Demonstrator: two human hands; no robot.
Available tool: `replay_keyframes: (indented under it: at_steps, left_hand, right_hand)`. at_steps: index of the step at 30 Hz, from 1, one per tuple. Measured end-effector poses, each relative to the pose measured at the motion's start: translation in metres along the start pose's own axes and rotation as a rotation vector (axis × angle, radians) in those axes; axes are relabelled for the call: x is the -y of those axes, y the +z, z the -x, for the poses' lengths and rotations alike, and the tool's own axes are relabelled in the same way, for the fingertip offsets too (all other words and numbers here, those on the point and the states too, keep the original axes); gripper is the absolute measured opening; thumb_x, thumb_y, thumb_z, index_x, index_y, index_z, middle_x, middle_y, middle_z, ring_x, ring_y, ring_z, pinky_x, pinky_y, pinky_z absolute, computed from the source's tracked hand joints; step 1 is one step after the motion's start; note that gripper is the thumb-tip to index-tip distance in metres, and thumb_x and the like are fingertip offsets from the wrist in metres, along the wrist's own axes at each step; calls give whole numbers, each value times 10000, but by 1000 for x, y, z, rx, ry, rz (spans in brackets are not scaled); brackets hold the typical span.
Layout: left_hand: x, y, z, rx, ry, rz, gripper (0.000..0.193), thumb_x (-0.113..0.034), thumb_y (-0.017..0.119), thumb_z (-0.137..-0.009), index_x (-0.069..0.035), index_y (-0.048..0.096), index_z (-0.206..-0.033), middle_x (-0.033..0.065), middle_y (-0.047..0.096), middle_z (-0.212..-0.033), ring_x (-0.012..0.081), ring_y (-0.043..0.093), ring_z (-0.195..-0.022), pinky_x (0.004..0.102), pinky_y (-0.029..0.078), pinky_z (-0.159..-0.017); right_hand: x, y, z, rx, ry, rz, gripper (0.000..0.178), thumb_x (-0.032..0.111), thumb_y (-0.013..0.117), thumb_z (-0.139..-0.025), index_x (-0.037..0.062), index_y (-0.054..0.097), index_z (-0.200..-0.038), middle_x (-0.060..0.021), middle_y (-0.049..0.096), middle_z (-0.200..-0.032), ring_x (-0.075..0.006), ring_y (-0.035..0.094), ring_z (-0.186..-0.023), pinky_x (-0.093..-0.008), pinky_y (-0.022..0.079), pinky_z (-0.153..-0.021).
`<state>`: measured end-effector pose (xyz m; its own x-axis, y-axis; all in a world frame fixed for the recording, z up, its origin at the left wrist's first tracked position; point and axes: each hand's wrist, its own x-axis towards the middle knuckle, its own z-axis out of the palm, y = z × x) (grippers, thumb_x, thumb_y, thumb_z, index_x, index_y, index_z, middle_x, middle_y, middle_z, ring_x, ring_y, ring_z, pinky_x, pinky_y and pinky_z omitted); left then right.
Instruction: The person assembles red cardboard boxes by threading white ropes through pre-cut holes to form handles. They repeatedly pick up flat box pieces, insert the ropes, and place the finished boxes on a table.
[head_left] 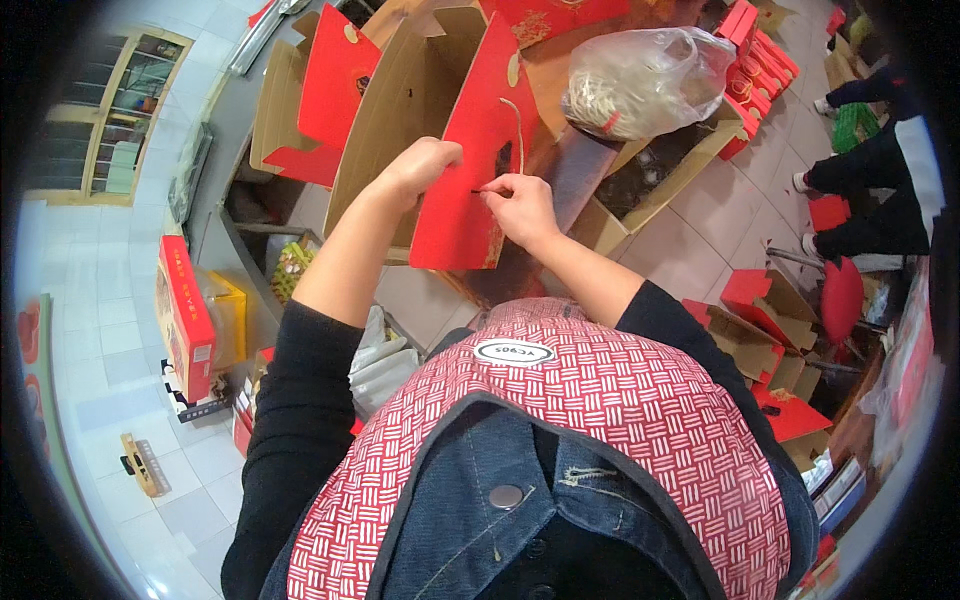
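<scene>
We locate the left hand [425,165] at the near-left long edge of an open-topped box of glossy red and brown cardboard [460,225]. Its fingers are folded inward, almost into a fist; their tips are hidden, so we cannot tell what they grip. We find the right hand [522,208] in front of the box's red face, with thumb and index finger closed in a pinch on a small dark tip [480,190] at the panel surface (its exact form is too small to tell). The box therefore stands between the two sets of fingers, tilted.

Just above the right fingers we note a thin beige twisted cord [518,125], which arcs down the red panel toward them. Beyond the left fingers we see a second open red-and-brown cardboard box [335,85]. Up and to the right of the right fingers, we identify a clear plastic bag of pale cords [640,85]; farther out lies a stack of flat red cartons [765,75].
</scene>
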<state>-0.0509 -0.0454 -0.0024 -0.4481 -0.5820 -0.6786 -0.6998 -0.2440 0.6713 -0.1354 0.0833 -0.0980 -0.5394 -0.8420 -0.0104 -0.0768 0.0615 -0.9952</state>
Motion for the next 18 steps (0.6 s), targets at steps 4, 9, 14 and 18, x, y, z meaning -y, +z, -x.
replay_keyframes:
  at_steps: [4, 9, 14, 18]
  left_hand:
    - [-6, 5, 12, -4, 67, 23, 157, -167, 497, -720, -31, 575, -712, 64, 580, -679, 163, 549, -574, 336, 446, -550]
    - [-5, 6, 14, -15, 130, -93, 256, -201, 499, -724, 23, 595, -801, 87, 582, -693, 184, 537, -617, 332, 423, -549]
    - [31, -11, -3, 115, -20, 280, 615, -595, 393, -851, -24, 606, -937, 101, 619, -891, 165, 567, -782, 300, 448, -700]
    - [36, 12, -7, 392, 287, 142, 321, -226, 590, -823, -30, 580, -1076, 66, 605, -1011, 150, 565, -893, 329, 456, -818]
  right_hand:
    - [7, 3, 7, -90, -221, 137, 100, 129, 609, -707, 34, 638, -718, -157, 598, -718, -313, 602, -699, -376, 471, -629]
    - [11, 12, 11, -115, -192, 99, 72, 87, 612, -713, 22, 636, -731, -150, 599, -704, -292, 604, -681, -351, 470, -615]
    - [12, 13, 5, -96, -326, 311, 70, 66, 607, -723, 6, 635, -746, -153, 609, -718, -298, 602, -668, -351, 478, -614]
    - [2, 8, 3, -93, -459, 531, 100, 13, 533, -674, 15, 605, -743, -182, 584, -754, -334, 590, -716, -421, 483, -634]
